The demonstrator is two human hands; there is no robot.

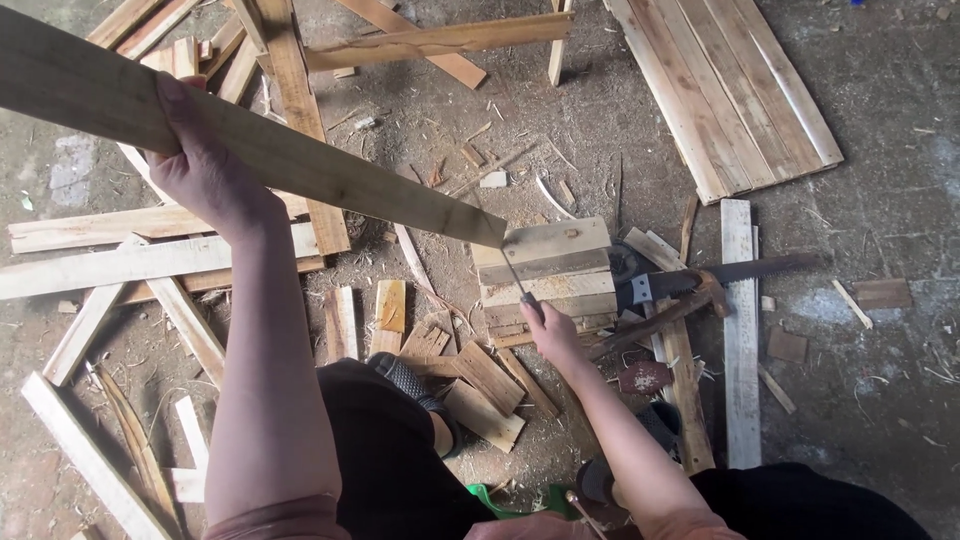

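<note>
Your left hand (200,165) is wrapping around a long pale wooden plank (250,150), fingers curled over its upper edge and the grip fully closed on it. You are holding the plank up off the floor, running from the upper left corner down to its far end, which is sitting just above the top of a small stack of short boards (548,275).

Your right hand (548,328) is closing on the handle end of a thin metal tool (514,272), its slim shaft pointing up toward the plank's end; the shaft is too thin to tell what kind of tool it is. The tip is lying right at the corner where plank and stack are meeting.

Just right of the stack a hand saw (720,275) is lying on the concrete floor (880,200), with a hammer (665,315) crossing under it. Offcuts and chips are littering the floor around your feet, loose planks are lying at the left, and a panel of joined boards (730,90) is resting at the upper right.
</note>
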